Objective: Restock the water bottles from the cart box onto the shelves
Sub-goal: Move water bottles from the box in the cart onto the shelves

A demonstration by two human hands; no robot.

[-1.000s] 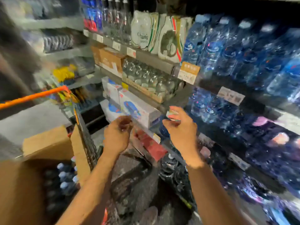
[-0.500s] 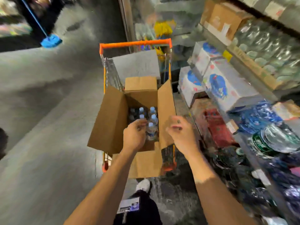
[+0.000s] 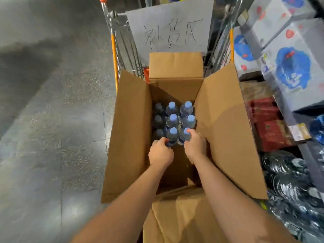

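An open cardboard box (image 3: 222, 123) sits in an orange-handled cart (image 3: 114, 50). Inside it stand several clear water bottles with pale blue caps (image 3: 172, 118), packed in rows. Both my hands are down in the box at the near row. My left hand (image 3: 160, 153) grips the neck of the near middle bottle (image 3: 172, 134). My right hand (image 3: 195, 144) grips the near right bottle (image 3: 186, 135), with a fingertip over its cap. Both bottles stand upright among the others.
A grey handwritten sign (image 3: 170, 27) leans in the cart behind the box. Shelves on the right hold white and blue cartons (image 3: 289, 71), red cartons (image 3: 268, 123) and wrapped bottle packs (image 3: 289, 181) low down. Grey floor (image 3: 52, 120) spreads to the left.
My view swung from the shelves down to the cart box. Both hands went from empty in front of the shelf into the box and took hold of two bottles.
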